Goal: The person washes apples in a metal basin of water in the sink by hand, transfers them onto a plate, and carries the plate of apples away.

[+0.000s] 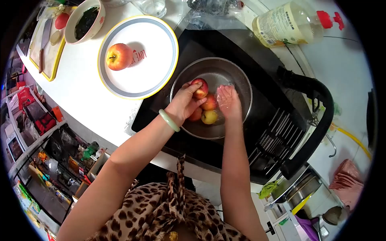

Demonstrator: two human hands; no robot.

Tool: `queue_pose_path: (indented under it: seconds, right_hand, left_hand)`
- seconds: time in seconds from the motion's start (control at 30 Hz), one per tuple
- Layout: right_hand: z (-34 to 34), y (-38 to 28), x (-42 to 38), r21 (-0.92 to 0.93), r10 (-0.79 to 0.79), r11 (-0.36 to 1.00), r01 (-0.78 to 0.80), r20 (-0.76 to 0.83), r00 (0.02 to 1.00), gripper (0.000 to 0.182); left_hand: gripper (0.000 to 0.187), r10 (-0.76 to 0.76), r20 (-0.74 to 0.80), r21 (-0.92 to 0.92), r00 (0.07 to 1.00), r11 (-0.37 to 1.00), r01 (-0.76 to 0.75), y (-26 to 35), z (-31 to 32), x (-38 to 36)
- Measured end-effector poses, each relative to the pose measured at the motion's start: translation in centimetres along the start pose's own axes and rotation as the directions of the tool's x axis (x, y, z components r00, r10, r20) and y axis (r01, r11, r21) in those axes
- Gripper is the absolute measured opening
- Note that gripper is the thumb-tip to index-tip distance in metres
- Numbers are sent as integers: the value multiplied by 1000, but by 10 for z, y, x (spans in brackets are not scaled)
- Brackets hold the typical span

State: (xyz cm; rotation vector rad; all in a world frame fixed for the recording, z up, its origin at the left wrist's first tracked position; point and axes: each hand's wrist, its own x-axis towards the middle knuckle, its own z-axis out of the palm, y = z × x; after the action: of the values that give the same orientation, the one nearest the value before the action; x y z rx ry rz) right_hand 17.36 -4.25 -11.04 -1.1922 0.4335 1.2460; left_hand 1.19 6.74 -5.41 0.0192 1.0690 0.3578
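Note:
A metal pot holds water and several apples. My left hand, a pale green bangle at its wrist, grips a red apple over the pot's left side. Below that, a red-orange apple and a yellow apple lie in the pot, with another reddish apple partly behind my left hand. My right hand is wet, its fingers stretched out and holding nothing, inside the pot on the right. One more apple rests on a white plate to the left.
The pot stands on a black surface with a slatted rack. A thick black curved bar arches at the right. Behind are a pump bottle and plastic bags. Left hold a bowl of dark leaves and a knife on a cutting board.

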Motion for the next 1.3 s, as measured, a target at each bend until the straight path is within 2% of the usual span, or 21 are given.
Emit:
queue_pose_path:
  seconds: [0.07,0.17,0.2,0.3,0.33,0.37,0.4,0.5,0.57,0.63,0.73,0.77,0.83,0.87,0.9,0.97,1.07,1.17,1.2,1.23,1.3]
  right_hand:
    - [21,-33,-47,-280,145,956,-86,197,970,34]
    - [45,-46,-109,-711,-129,650,269,245,961,30]
    - [45,-50,-119,-745,-253,493,449,371,894,33]
    - [48,-39,-129,-782,-495,130,610,482,723,36]
    - [48,-27,-124,-794,-460,289,535,375,805,35]
    - [51,-19,-119,-763,-596,164,625,428,679,28]
    - [51,-20,-118,-769,-556,289,571,350,754,26]
    - [48,-31,-107,-497,-261,783,374,283,923,33]
    - [38,-36,-108,-407,-122,873,269,353,928,36]
    - [44,-30,-123,-630,-307,686,365,204,929,33]
    - [50,8,-152,-821,-677,-126,557,482,556,37]
    - [48,12,-151,-822,-731,-121,556,453,511,35]
    - [34,4,-144,-842,-708,52,537,348,615,26]
    - [30,-5,-136,-827,-656,278,489,209,726,28]
    - [20,-18,-123,-738,-469,543,401,130,874,33]
    - [9,-31,-112,-438,-127,878,194,177,976,35]
    - [31,-18,-129,-604,-363,690,398,188,913,34]
    - [48,13,-148,-822,-670,-135,553,487,560,34]
    - [40,14,-142,-838,-671,-7,545,408,619,30]
    - [35,11,-137,-859,-606,287,424,180,775,28]
    - [12,0,-115,-767,-338,581,273,79,938,34]
  left_hand:
    - [26,-75,90,-17,993,997,77,-5,2,8]
    - [26,-151,200,25,968,988,149,-16,23,-2]
    - [27,-187,244,28,952,982,186,-17,30,-8]
    - [32,-247,303,33,920,968,249,-32,47,-30]
    - [32,-216,349,90,912,976,197,-44,47,-35]
    - [32,-186,394,143,900,980,140,-53,45,-39]
    - [31,-229,404,197,885,967,161,-49,44,-47]
    - [29,-326,382,228,865,940,253,-44,36,-55]
    - [32,-325,400,215,857,942,257,-46,33,-56]
    - [33,-271,433,155,860,962,225,-52,39,-57]
    - [26,-191,385,-56,903,972,229,-64,45,-63]
    - [26,-178,393,-134,902,960,248,-69,44,-62]
    - [28,-141,393,-68,909,981,182,-78,42,-68]
    - [28,-248,388,5,887,964,268,-78,40,-67]
    - [29,-355,374,75,857,933,353,-70,39,-72]
    - [30,-376,388,165,841,927,338,-58,36,-66]
    - [30,-293,432,84,853,955,285,-62,31,-53]
    - [29,-205,396,-41,895,970,240,-77,24,-41]
    - [29,-212,347,-23,914,972,234,-83,24,-47]
    - [29,-214,297,-2,930,974,225,-85,26,-55]
    - [33,-272,314,22,910,960,280,-82,23,-62]
